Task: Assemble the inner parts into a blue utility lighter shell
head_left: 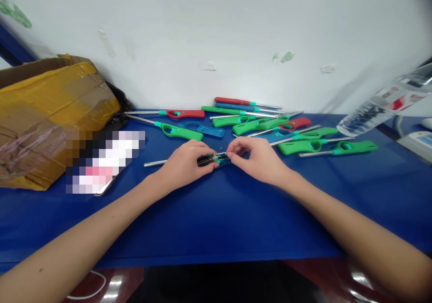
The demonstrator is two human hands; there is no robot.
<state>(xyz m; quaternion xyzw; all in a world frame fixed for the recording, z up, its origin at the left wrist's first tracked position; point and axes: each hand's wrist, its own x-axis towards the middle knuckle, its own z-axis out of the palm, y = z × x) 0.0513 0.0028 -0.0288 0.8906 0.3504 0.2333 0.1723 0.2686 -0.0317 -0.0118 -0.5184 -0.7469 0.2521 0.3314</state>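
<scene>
My left hand (185,164) is closed around an opened long-nosed lighter (221,160), whose metal tube (155,163) sticks out to the left. Black and clear inner parts show between the hands, with a teal piece among them. My right hand (258,160) pinches at the lighter's handle end with thumb and forefinger; its fingers hide the exact spot. A tiny metal piece (221,148) lies just behind. Farther back are a loose blue handle shell (205,129) and a green lighter (180,132).
Several green, red and blue lighters lie behind and right, including a green one (357,147). A taped cardboard box (50,123) and a blurred-out phone-like object (111,159) stand left. A tilted clear bottle (381,105) is at right, before a white wall (209,33).
</scene>
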